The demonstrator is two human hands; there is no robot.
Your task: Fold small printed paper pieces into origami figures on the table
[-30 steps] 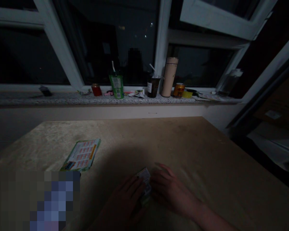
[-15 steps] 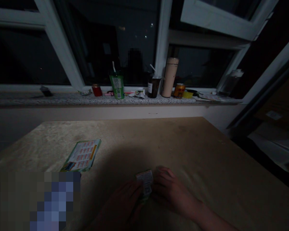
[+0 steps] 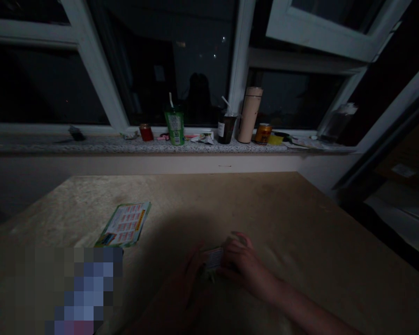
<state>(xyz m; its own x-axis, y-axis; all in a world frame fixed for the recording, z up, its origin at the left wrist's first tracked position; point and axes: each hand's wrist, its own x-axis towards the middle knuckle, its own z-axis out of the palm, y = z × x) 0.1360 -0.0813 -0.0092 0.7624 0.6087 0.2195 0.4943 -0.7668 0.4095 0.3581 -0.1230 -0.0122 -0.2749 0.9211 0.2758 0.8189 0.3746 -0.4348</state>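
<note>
The light is dim. Both my hands meet low at the centre of a tan table (image 3: 282, 209). Between them is a small printed packet (image 3: 213, 259), pale with dark text. My left hand (image 3: 185, 288) is in deep shadow, its fingers curled against the packet's left side. My right hand (image 3: 242, 260) comes in from the lower right, with the fingers bent over the packet's right edge. Both hands grip it just above the tabletop. What lies under the packet is hidden.
A green and orange printed leaflet (image 3: 125, 224) lies on the table to the left. On the stone windowsill (image 3: 56, 145) stand a green cup with a straw (image 3: 175, 125), a dark cup (image 3: 226, 128), a tall beige flask (image 3: 249, 115), two cans and scraps.
The packet has turned from upright to flatter and lower between my hands. My right hand's fingers have closed over it. The view has shifted slightly.
</note>
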